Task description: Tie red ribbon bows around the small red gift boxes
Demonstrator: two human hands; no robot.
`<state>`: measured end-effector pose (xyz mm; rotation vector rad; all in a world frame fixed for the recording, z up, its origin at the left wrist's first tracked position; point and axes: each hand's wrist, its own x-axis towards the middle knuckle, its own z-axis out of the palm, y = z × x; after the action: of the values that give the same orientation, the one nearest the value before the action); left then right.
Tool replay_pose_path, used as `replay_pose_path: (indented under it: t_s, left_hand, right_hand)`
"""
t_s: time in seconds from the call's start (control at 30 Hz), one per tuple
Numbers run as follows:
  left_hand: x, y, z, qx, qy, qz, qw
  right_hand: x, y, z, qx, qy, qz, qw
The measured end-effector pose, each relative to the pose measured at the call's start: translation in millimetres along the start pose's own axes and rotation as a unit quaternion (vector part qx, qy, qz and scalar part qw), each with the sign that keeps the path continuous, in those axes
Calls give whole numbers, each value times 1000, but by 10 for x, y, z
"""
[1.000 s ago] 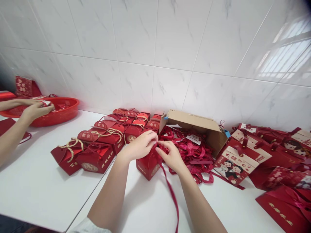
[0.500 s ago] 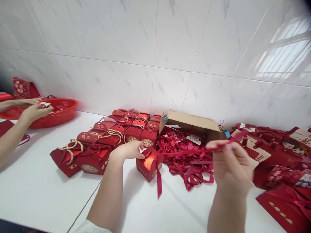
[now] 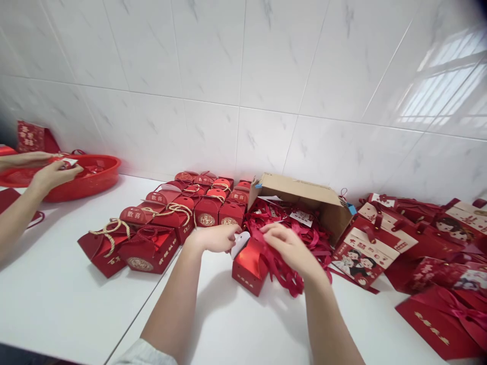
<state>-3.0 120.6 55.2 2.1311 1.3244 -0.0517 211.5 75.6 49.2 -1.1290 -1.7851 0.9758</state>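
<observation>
A small red gift box (image 3: 249, 271) with gold lettering stands on the white table between my hands. Its left flap is raised and shows a pale inner side. My left hand (image 3: 218, 238) is closed at that flap, thumb and fingers gripping its edge. Over the box's right side, my right hand (image 3: 291, 248) has its fingers bent together, slightly blurred. Whether they hold a flap or ribbon is hidden. Dark pink ribbons (image 3: 285, 281) lie in a tangled heap behind and beside this hand, spilling from a cardboard box (image 3: 304, 187) tipped on its side.
Red gift boxes (image 3: 152, 251), several with twisted cord, stand in rows at left. Red and cream gift bags (image 3: 359, 256) crowd the right side. Another person's hands (image 3: 55, 175) hold a small item over a red plastic basket (image 3: 102, 177). A tiled wall (image 3: 213, 132) bounds the back.
The ribbon stretched from the box to my right hand is no longer taut. My right hand has come left to the box, which has shifted right and now has a raised flap.
</observation>
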Motion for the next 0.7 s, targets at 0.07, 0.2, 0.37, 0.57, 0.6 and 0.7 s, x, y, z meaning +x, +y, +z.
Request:
replay_pose_path:
  t_s: [0.07,0.2,0.37,0.57,0.6,0.7]
  left_hand:
    - [-5,45,7,-1,-11,-8,1000]
    - [-11,58,19,-4,-14,-10,1000]
    - [-4,23,30,-14,-21,-6,1000]
    - [-32,75,26,-35,-48,9,998]
    - [-33,82,29,-56,-59,16,997]
    - [-16,81,47,-120,-81,26,989]
  right_hand:
    - [133,149,155,-61,-31,42,997]
    - [208,334,271,-96,-68,57,991]
    - [211,336,290,-99,-68,63,991]
    - [239,371,389,-135,-77,43,987]
    - [239,379,402,-142,-80,40,986]
    - [233,387,424,-153,-86,32,984]
